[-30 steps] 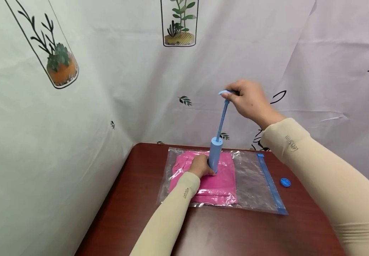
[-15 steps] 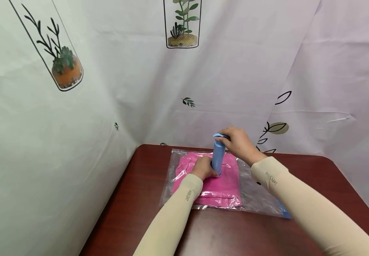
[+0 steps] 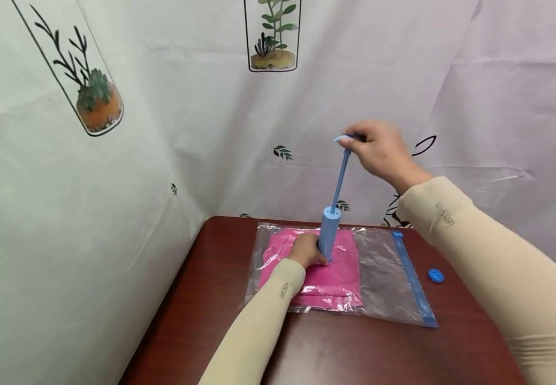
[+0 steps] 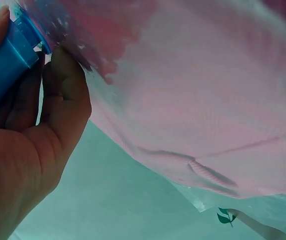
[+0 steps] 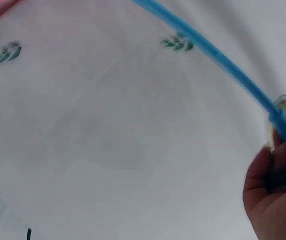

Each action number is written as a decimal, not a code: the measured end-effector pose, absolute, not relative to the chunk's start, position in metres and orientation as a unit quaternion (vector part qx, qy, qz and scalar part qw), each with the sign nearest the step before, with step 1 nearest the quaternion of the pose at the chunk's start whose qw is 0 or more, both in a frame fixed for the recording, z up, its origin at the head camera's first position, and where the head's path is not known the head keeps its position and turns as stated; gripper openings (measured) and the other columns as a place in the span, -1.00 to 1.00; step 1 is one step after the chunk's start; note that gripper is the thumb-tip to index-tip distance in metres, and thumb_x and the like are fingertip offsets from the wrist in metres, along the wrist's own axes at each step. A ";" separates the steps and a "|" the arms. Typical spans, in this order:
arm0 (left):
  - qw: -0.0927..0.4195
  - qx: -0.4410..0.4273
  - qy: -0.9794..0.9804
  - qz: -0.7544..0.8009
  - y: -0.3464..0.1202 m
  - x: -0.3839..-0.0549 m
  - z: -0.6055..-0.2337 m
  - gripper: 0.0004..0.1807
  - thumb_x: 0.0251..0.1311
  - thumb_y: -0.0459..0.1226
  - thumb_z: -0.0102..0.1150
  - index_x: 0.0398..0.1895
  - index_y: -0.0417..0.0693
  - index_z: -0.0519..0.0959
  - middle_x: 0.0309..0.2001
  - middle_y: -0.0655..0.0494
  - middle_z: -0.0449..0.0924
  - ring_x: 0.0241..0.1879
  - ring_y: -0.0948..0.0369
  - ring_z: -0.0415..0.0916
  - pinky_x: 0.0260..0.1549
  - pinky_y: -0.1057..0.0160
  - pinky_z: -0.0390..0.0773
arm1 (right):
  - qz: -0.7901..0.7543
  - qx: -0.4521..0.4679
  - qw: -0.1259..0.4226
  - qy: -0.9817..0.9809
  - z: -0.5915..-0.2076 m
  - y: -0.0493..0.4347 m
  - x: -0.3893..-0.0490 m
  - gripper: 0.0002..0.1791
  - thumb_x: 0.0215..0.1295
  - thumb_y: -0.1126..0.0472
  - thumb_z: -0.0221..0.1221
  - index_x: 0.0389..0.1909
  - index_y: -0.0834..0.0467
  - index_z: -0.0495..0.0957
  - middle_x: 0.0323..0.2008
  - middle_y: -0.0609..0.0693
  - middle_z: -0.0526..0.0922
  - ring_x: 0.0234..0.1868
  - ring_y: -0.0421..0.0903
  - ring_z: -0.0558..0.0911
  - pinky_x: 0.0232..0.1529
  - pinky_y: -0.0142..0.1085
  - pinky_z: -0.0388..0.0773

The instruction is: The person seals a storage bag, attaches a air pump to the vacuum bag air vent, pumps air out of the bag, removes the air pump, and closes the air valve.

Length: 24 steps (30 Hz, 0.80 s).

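A blue hand pump point(image 3: 328, 233) stands, tilted slightly right, on a clear plastic storage bag point(image 3: 383, 272) with folded pink cloth point(image 3: 328, 278) inside. My left hand point(image 3: 306, 250) grips the pump's lower barrel, right at the bag's surface; in the left wrist view its fingers curl around the pump's blue base point(image 4: 18, 55). High above, my right hand point(image 3: 379, 149) holds the pump handle point(image 3: 344, 139), with the thin rod point(image 5: 207, 47) drawn far out of the barrel. The right wrist view shows the fingers curled at the rod's top end.
A round blue cap point(image 3: 435, 275) lies on the dark red table point(image 3: 355, 347), right of the bag's blue zip strip point(image 3: 412, 280). White cloth walls point(image 3: 200, 107) with printed plants rise close behind the table and along its left side.
My right hand pushed the handle down to the barrel half a second ago, and now has pulled it back up with the rod extended. The left hand keeps its grip on the barrel.
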<state>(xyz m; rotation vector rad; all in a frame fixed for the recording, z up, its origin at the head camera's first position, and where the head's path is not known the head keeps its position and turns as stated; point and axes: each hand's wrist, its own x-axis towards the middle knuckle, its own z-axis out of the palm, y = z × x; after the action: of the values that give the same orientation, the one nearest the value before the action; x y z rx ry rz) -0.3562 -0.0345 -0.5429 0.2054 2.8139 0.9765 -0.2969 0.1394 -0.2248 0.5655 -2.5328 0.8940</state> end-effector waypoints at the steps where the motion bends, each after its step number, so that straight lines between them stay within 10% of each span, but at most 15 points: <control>1: 0.078 0.065 0.940 0.326 -0.036 -0.356 -0.542 -0.31 -0.21 -0.24 0.95 0.11 -0.10 0.86 -0.05 0.07 0.94 -0.07 0.14 0.85 0.28 0.04 0.81 | 0.305 0.211 0.206 -0.906 -0.220 0.138 -0.297 -0.69 0.74 0.12 0.26 0.15 0.26 0.82 0.00 0.27 0.82 -0.08 0.14 0.63 -0.06 -0.07 0.56; 24: 0.043 0.101 0.944 0.311 -0.036 -0.362 -0.555 -0.39 -0.24 -0.16 0.97 -0.07 -0.10 0.85 -0.29 0.18 0.86 -0.36 0.30 0.65 -0.08 0.21 0.80 | 0.261 0.238 0.134 -0.926 -0.365 0.117 -0.300 -0.72 0.70 0.26 0.27 0.19 0.37 0.74 -0.04 0.25 0.71 -0.01 0.20 0.75 0.10 0.10 0.79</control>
<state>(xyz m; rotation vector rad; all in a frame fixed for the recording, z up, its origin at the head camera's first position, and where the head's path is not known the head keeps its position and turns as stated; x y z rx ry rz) -0.3623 -0.0359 -0.5550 0.3076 2.8869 0.9495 -0.2997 0.1174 -0.3654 0.6894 -2.6845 0.7571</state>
